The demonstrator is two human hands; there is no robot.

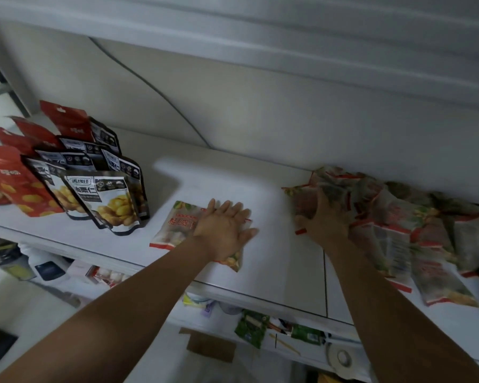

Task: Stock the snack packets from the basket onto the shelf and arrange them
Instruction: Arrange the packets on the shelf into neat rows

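A flat snack packet [174, 228] with red edges lies on the white shelf [274, 244], and my left hand [224, 230] presses on it with straight, spread fingers. To the right, a heap of similar packets [393, 230] lies spread along the back wall. My right hand [325, 219] rests on the left end of that heap, its fingers on a packet [302, 200]; blur hides whether they curl round it. The basket is out of view.
Upright black-and-white pouches [105, 200] and red pouches [11, 178] stand in rows at the shelf's left. A dark cable [161, 92] runs down the back wall. A lower shelf [260, 327] holds green packets and odds and ends.
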